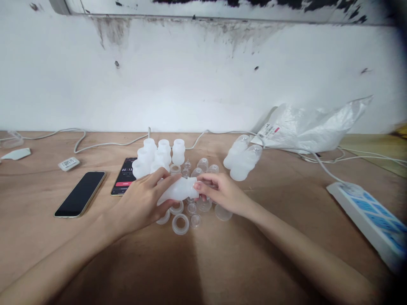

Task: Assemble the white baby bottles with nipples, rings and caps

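Observation:
My left hand (144,199) is wrapped round a small white plastic bottle (178,189) held on its side above the wooden table (127,262). My right hand (221,192) pinches the bottle's neck end, fingers closed on a clear cap or teat that I cannot make out well. Beneath the hands lie several loose white rings (180,223) and clear caps (194,220). Behind them stand several upright white bottles (159,154). Two capped bottles (243,162) lie on their sides to the right.
Two phones lie at the left: a dark one (81,193) and one with a lit timer screen (125,176). A white power strip (372,216) sits at the right edge. A plastic bag (311,125) and white cables (95,144) run along the wall.

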A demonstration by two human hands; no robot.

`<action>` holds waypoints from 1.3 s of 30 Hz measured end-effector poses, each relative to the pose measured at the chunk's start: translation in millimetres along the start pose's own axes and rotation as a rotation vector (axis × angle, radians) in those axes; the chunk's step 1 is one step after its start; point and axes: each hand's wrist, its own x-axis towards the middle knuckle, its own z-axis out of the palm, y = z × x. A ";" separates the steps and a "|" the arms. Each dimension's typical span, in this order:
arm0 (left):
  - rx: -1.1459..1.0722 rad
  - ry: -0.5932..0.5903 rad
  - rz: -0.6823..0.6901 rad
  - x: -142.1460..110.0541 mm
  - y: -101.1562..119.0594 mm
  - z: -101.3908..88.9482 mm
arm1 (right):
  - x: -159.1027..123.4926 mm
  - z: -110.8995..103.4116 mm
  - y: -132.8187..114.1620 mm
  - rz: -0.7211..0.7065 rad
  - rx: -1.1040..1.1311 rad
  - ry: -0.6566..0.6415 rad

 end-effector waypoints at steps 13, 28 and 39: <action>-0.169 -0.107 -0.105 3.6 -2.7 -2.1 | -3.2 -8.1 1.4 -0.352 -0.464 0.036; -0.011 0.089 0.098 -4.2 -9.1 22.1 | -5.8 10.6 1.2 -0.120 -0.102 0.080; 0.049 0.293 0.159 -0.9 -7.2 28.1 | -6.1 5.6 -10.4 0.112 0.130 0.044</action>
